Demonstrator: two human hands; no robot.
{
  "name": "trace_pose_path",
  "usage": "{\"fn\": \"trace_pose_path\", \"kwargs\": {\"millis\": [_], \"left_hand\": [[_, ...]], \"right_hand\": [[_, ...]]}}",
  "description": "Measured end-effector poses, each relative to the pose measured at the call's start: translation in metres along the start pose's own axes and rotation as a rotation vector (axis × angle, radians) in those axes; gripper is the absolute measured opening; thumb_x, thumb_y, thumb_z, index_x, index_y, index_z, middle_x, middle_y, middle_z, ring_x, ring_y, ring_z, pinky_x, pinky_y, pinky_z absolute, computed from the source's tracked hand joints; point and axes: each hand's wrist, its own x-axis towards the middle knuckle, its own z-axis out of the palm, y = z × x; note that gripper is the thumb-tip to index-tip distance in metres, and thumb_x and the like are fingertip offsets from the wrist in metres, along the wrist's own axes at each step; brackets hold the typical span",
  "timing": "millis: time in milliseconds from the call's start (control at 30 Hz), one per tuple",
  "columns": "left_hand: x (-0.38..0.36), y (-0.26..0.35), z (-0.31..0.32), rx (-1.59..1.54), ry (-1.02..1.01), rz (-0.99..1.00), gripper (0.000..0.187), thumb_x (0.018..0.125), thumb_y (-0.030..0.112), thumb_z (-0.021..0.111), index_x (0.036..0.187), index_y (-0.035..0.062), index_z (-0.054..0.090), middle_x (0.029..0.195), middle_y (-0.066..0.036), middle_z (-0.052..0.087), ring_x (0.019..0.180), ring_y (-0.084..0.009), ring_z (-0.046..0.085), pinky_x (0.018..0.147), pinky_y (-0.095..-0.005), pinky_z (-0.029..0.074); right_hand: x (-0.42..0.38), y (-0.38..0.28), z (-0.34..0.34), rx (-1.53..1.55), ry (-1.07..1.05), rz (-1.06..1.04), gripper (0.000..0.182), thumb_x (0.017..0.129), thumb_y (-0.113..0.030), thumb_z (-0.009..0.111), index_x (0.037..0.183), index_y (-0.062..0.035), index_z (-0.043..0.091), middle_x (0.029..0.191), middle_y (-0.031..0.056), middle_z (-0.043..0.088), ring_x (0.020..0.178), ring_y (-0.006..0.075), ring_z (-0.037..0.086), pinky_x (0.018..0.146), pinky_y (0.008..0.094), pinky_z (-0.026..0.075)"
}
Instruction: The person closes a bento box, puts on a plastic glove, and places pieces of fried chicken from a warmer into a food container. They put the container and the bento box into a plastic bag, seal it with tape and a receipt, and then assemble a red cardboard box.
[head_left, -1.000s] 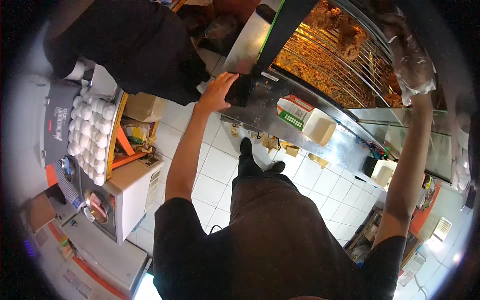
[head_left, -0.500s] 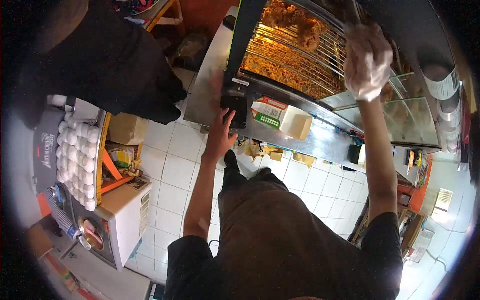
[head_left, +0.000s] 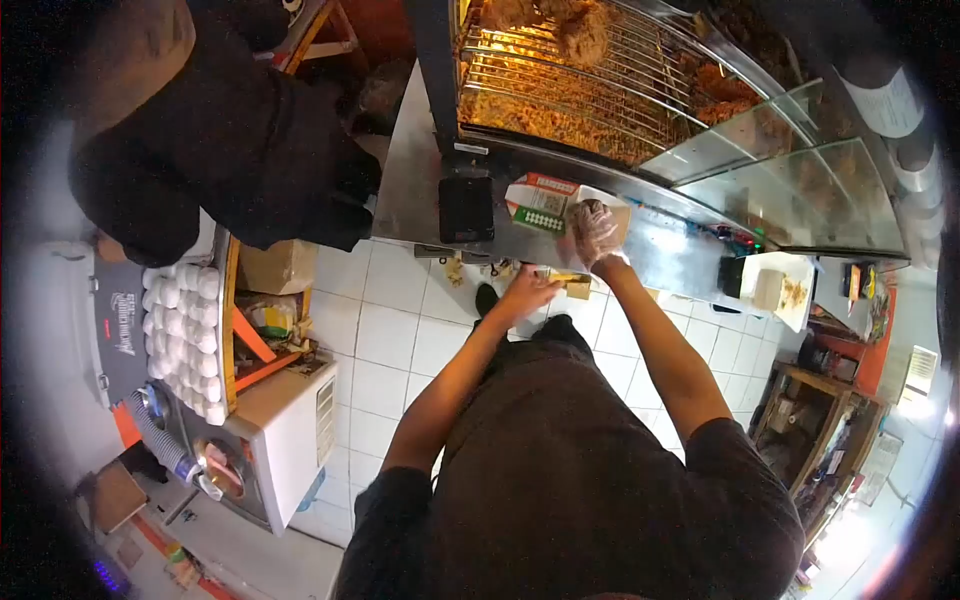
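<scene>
My left hand is bare and hangs just off the counter's near edge, its fingers loosely apart and nothing visible in them. A clear plastic glove covers my right hand, which is over the open paper box. Its fingers are curled round something brownish, mostly hidden. The box's printed red, white and green lid lies folded out to the left. Further left on the metal counter is a flat black device.
Fried pieces sit on a rack in the lit display case, behind glass panels. A white tray with crumbs is at the right. A co-worker in dark clothes stands left, above stacked white bundles.
My right hand has come down from the display case to the paper box. My left hand has moved off the black device, rightward and nearer to me. The view has shifted.
</scene>
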Motion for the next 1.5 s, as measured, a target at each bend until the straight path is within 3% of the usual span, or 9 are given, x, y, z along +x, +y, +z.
{"fn": "trace_pose_path", "kwargs": {"millis": [133,233,267,367,433,567,667,867,1500], "left_hand": [[0.037,-0.035,0.003,-0.296,-0.099,-0.152,0.049,0.092,0.011,0.062,0.130,-0.0080,0.037,0.117,-0.020,0.061,0.105,-0.0265,0.064,0.091,-0.0346,0.054],[0.018,-0.006,0.008,-0.412,-0.056,-0.095,0.046,0.093,0.010,0.059,0.131,-0.0076,0.038,0.119,-0.019,0.061,0.106,-0.0258,0.064,0.092,-0.0342,0.053],[0.011,0.005,0.012,-0.419,-0.059,-0.073,0.045,0.094,0.012,0.058,0.132,-0.0057,0.040,0.121,-0.017,0.061,0.105,-0.0256,0.064,0.093,-0.0345,0.052],[0.002,0.035,0.009,-0.201,-0.193,-0.078,0.045,0.095,0.016,0.059,0.132,-0.0040,0.043,0.120,-0.015,0.063,0.104,-0.0236,0.064,0.091,-0.0333,0.052],[0.009,0.037,0.009,-0.162,-0.208,-0.058,0.044,0.095,0.017,0.059,0.131,-0.0034,0.044,0.118,-0.015,0.064,0.103,-0.0225,0.065,0.089,-0.0322,0.052],[0.011,0.035,0.014,-0.147,-0.267,0.021,0.038,0.095,0.019,0.060,0.127,-0.0006,0.049,0.115,-0.013,0.065,0.099,-0.0196,0.065,0.085,-0.0308,0.052],[0.010,0.025,0.020,-0.152,-0.263,0.075,0.035,0.095,0.019,0.059,0.124,0.0011,0.052,0.110,-0.011,0.066,0.098,-0.0182,0.065,0.084,-0.0311,0.052],[-0.001,0.016,0.015,-0.224,-0.231,0.091,0.032,0.094,0.019,0.063,0.120,0.0020,0.054,0.101,-0.007,0.067,0.092,-0.0134,0.063,0.079,-0.0260,0.048],[0.001,0.021,-0.010,-0.187,-0.227,0.114,0.030,0.097,0.018,0.056,0.122,0.0034,0.052,0.108,-0.011,0.067,0.096,-0.0184,0.064,0.085,-0.0299,0.050]], "right_hand": [[0.013,0.002,-0.018,-0.044,-0.025,-0.075,0.021,0.092,-0.015,0.049,0.108,-0.0066,0.058,0.113,0.0191,0.058,0.103,0.0372,0.056,0.084,0.0500,0.047],[0.013,0.013,-0.020,-0.236,-0.146,-0.025,0.023,0.092,-0.017,0.052,0.112,-0.0082,0.058,0.116,0.0184,0.058,0.107,0.0365,0.055,0.088,0.0473,0.047],[0.007,0.009,-0.033,-0.450,-0.129,-0.185,0.026,0.090,-0.017,0.055,0.115,-0.0091,0.058,0.117,0.0165,0.058,0.108,0.0350,0.054,0.091,0.0458,0.046],[0.068,-0.057,-0.162,0.050,0.170,-0.058,0.027,0.087,-0.012,0.062,0.113,-0.0065,0.059,0.114,0.0125,0.060,0.106,0.0334,0.058,0.082,0.0434,0.052],[0.118,-0.090,-0.248,0.072,0.473,-0.217,0.029,0.086,-0.012,0.064,0.114,-0.0070,0.060,0.107,0.0119,0.063,0.099,0.0316,0.062,0.070,0.0377,0.055],[0.204,-0.074,-0.304,-0.589,0.697,-0.785,0.031,0.083,-0.015,0.069,0.113,-0.0088,0.064,0.100,0.0099,0.065,0.097,0.0240,0.063,0.066,0.0347,0.056],[0.253,-0.072,-0.323,-0.570,0.364,-0.585,0.031,0.083,-0.016,0.069,0.113,-0.0086,0.064,0.100,0.0100,0.065,0.096,0.0239,0.063,0.066,0.0346,0.056],[0.323,-0.066,-0.310,-0.417,0.121,-0.398,0.031,0.084,-0.017,0.067,0.113,-0.0082,0.063,0.099,0.0102,0.065,0.094,0.0236,0.063,0.066,0.0345,0.056],[0.328,-0.052,-0.298,-0.277,-0.010,-0.312,0.031,0.088,-0.023,0.062,0.114,-0.0069,0.061,0.098,0.0109,0.065,0.089,0.0226,0.063,0.066,0.0341,0.056]]}}
